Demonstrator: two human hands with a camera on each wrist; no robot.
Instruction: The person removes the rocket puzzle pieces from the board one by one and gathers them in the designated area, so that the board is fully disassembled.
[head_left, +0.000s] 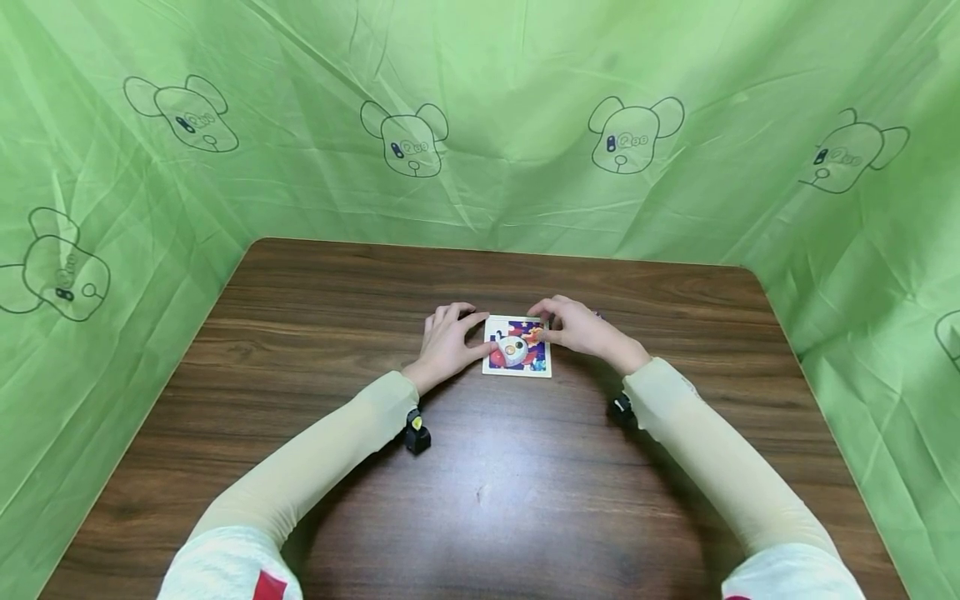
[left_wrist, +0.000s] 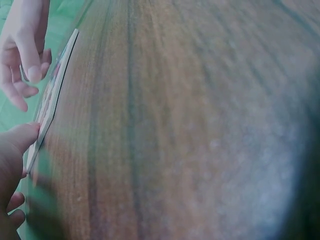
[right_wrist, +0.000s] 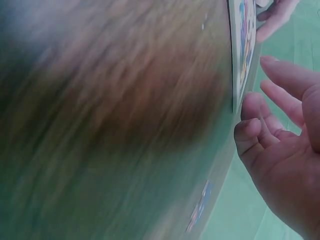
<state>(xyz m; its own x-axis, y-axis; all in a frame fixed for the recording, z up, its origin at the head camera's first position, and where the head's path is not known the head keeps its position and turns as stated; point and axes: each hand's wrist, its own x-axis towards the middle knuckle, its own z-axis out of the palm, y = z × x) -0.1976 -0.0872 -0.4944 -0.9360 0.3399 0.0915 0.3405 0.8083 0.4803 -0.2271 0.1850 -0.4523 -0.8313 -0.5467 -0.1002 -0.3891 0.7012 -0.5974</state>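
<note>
– Green sheet [head_left: 517, 50] behind, mouse faces drawn on it; brown wood table [head_left: 480, 508]. Board?

– Board [head_left: 517, 350] looks flat on the table, between both hands.

– Left hand [head_left: 448, 342]?

– Thumb and forefinger spread wide; thumb touches the board's near-left side, forefinger by its far-left corner. Not clenched round anything.

– Right [head_left: 585, 327]?

– Thumb and forefinger apart over the board's far-right part, nothing seen between them. Contact: cannot tell.

– Anything loose?

– Small coloured piece [right_wrist: 200, 206] on the table, outward of the right hand, mostly hidden in the head view. Blurry.

– Progress?

– My read: mostly done. Picture covers nearly all the board; pale patch [head_left: 496, 325] just beside the left forefinger looks unfilled.

– Left to do?

– Probably that corner, perhaps with the loose piece. Fit can't be judged.
</note>
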